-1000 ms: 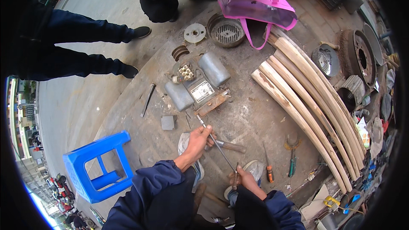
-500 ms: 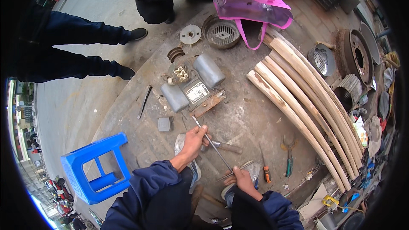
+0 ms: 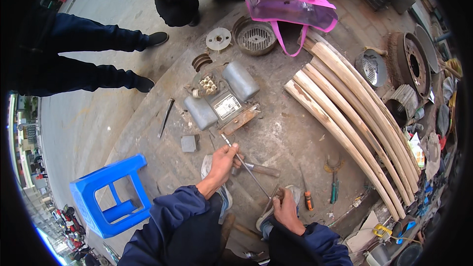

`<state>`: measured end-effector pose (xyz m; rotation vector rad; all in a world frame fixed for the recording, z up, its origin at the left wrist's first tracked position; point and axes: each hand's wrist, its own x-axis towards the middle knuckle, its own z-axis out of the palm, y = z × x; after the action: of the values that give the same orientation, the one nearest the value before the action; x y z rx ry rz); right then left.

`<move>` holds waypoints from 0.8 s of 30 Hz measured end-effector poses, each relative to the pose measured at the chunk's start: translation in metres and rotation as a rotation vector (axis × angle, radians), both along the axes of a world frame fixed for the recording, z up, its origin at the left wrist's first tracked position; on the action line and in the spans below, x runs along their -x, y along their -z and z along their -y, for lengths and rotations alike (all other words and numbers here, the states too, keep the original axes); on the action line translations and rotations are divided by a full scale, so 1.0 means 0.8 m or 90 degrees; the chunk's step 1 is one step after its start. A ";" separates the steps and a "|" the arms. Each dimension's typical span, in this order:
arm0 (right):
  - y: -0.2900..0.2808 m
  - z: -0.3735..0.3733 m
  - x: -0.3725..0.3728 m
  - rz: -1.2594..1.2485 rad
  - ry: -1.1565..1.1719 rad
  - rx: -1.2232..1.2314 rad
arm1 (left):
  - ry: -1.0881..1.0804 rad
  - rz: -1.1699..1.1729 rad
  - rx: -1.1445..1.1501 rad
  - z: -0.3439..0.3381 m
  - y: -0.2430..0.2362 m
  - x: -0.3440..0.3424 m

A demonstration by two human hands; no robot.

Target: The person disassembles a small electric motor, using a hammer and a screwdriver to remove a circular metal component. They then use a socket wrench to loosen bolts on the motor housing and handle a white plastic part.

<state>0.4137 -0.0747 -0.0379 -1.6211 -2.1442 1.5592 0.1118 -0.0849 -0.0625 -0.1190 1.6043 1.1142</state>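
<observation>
My left hand [image 3: 220, 166] is closed around the shaft of a thin metal T-handle wrench [image 3: 256, 180]. The wrench slants from near the motor down toward my right shoe. At its lower end my right hand [image 3: 287, 212] has its fingers closed by the crossbar, which they partly cover. Just beyond the wrench's upper tip lies a grey electric motor [image 3: 241, 81] with two rounded housings and a label plate. A small grey box [image 3: 189, 143] sits left of that tip. Below the shaft lies a tool with a brownish handle [image 3: 266, 170], partly hidden by my left hand.
A blue plastic stool [image 3: 84, 187] lies on its side at left. Orange-handled [image 3: 309, 201] and green-handled [image 3: 335, 192] screwdrivers lie right of my hand. Curved wooden poles [image 3: 340, 98], a pink bag [image 3: 295, 5] and metal drums [image 3: 256, 37] lie farther off. Two people stand at upper left.
The crossbar at the wrench's lower end has turned to a steeper angle, and my right hand has shifted slightly right and down with it. My left hand keeps its hold on the shaft.
</observation>
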 end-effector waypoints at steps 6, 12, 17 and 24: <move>-0.021 -0.013 0.015 -0.059 -0.203 -0.105 | -0.003 0.002 0.003 -0.001 -0.001 0.002; 0.007 -0.001 0.018 -0.092 0.095 0.341 | -0.015 0.000 -0.030 0.001 0.002 0.000; 0.018 -0.003 0.018 -0.246 0.366 0.934 | 0.005 -0.028 -0.022 0.009 0.004 0.003; 0.013 -0.006 0.017 -0.043 0.206 0.487 | -0.008 -0.022 -0.006 -0.001 -0.001 0.004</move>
<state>0.4003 -0.0699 -0.0480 -1.9018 -1.1963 2.4115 0.1086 -0.0841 -0.0616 -0.1041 1.6313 1.1398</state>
